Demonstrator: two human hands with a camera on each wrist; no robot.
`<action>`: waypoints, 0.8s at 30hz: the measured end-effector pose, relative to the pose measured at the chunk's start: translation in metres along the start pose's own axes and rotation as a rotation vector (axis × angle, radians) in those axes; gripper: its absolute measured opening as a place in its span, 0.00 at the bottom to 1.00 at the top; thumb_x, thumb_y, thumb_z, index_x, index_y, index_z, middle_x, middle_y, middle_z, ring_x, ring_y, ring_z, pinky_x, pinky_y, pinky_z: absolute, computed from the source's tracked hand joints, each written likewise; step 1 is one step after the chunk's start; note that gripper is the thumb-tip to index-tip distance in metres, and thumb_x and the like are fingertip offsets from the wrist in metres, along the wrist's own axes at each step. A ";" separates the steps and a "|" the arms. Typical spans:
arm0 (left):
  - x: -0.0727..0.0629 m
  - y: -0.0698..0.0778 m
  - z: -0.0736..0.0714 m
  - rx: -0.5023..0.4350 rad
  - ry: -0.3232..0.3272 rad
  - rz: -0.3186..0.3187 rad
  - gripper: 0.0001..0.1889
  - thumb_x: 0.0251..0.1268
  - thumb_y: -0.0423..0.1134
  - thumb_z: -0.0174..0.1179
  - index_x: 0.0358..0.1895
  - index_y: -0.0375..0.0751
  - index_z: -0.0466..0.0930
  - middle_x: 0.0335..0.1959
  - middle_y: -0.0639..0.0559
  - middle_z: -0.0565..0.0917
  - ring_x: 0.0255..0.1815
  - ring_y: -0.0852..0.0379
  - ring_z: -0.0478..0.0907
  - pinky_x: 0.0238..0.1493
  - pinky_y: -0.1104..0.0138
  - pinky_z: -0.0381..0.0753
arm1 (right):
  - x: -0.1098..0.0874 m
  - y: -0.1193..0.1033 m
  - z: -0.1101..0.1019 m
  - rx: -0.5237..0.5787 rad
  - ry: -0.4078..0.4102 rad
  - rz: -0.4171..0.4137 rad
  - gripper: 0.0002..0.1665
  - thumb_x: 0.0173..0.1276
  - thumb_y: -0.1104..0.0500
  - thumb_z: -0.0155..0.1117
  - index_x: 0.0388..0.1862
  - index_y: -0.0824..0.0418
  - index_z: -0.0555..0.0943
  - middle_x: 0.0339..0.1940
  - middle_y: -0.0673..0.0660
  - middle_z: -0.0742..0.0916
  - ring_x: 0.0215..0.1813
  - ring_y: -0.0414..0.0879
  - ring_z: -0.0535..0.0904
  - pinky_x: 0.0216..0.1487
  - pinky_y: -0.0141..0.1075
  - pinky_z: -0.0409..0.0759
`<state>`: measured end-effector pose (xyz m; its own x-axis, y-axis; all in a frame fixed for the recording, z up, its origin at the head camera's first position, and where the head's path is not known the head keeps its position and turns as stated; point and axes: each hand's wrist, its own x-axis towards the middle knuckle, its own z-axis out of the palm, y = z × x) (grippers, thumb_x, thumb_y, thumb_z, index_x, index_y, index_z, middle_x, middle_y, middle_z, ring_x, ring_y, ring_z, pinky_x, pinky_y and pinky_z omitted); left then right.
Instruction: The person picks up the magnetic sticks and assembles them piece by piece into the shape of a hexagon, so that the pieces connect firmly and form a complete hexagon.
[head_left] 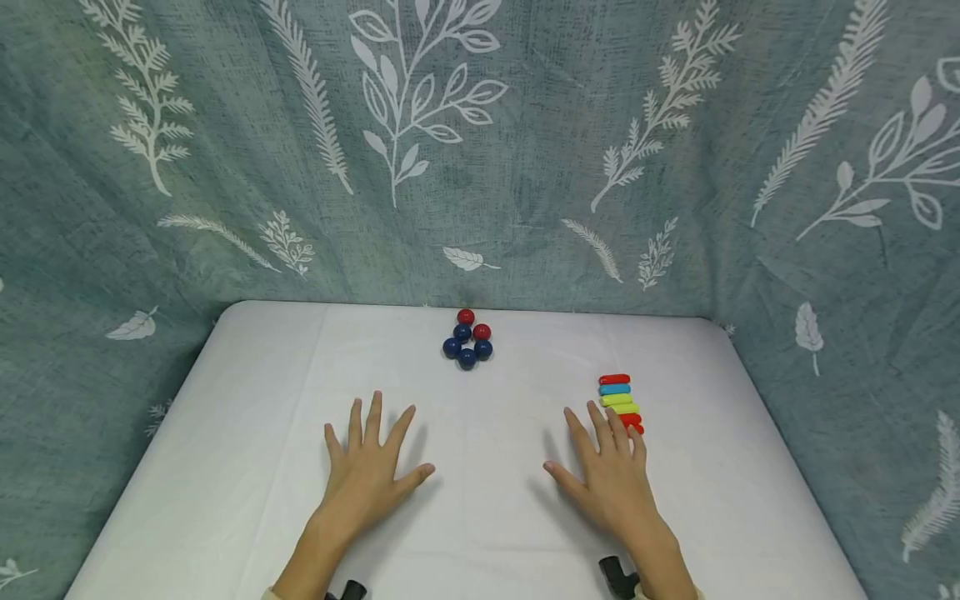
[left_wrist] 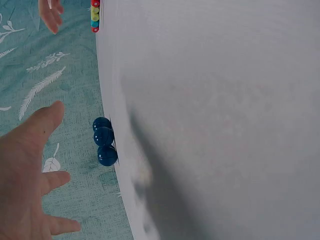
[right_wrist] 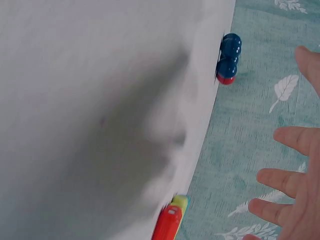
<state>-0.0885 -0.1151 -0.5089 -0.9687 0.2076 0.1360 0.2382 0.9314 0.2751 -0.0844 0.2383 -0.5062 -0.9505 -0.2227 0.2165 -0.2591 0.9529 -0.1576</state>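
Observation:
My left hand (head_left: 365, 475) hovers over the left half of the white table, fingers spread and holding nothing. On the other side my right hand (head_left: 611, 479) is likewise spread and holds nothing; its fingertips overlap the near end of a row of short coloured sticks (head_left: 616, 389) in the head view. Those sticks are red, blue and yellow-green, lying side by side. At the back middle sits a cluster of glossy balls, with dark blue balls (head_left: 467, 358) in front and two red balls (head_left: 482, 332) behind and to the right. Both hands cast shadows on the cloth.
A white cloth covers the table (head_left: 465, 517). Behind it and along both sides hangs a green curtain (head_left: 525, 167) with white leaf prints. Dark wrist-camera mounts (head_left: 618, 577) show at both wrists near the bottom edge.

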 end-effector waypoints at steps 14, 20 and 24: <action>0.028 -0.005 -0.002 -0.069 -0.041 0.012 0.43 0.63 0.69 0.59 0.78 0.55 0.60 0.78 0.33 0.53 0.76 0.31 0.50 0.64 0.30 0.53 | -0.004 0.027 -0.003 0.035 -0.004 0.058 0.46 0.67 0.31 0.61 0.76 0.53 0.64 0.72 0.67 0.66 0.72 0.68 0.56 0.61 0.67 0.55; 0.041 -0.003 -0.002 -0.126 -0.046 0.037 0.42 0.65 0.67 0.58 0.77 0.51 0.61 0.76 0.32 0.56 0.74 0.31 0.55 0.63 0.34 0.61 | -0.006 0.038 0.000 0.039 -0.007 0.078 0.46 0.67 0.34 0.63 0.76 0.54 0.64 0.71 0.68 0.66 0.71 0.68 0.57 0.60 0.68 0.56; 0.049 -0.001 0.000 -0.176 -0.064 0.029 0.40 0.67 0.65 0.57 0.77 0.51 0.61 0.75 0.34 0.59 0.73 0.33 0.58 0.62 0.37 0.64 | -0.005 0.044 0.000 0.053 0.010 0.083 0.45 0.67 0.37 0.66 0.75 0.56 0.65 0.69 0.70 0.67 0.70 0.69 0.59 0.58 0.68 0.57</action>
<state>-0.1362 -0.1055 -0.5024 -0.9623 0.2576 0.0868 0.2693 0.8594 0.4347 -0.0910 0.2817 -0.5144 -0.9673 -0.1414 0.2106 -0.1889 0.9556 -0.2262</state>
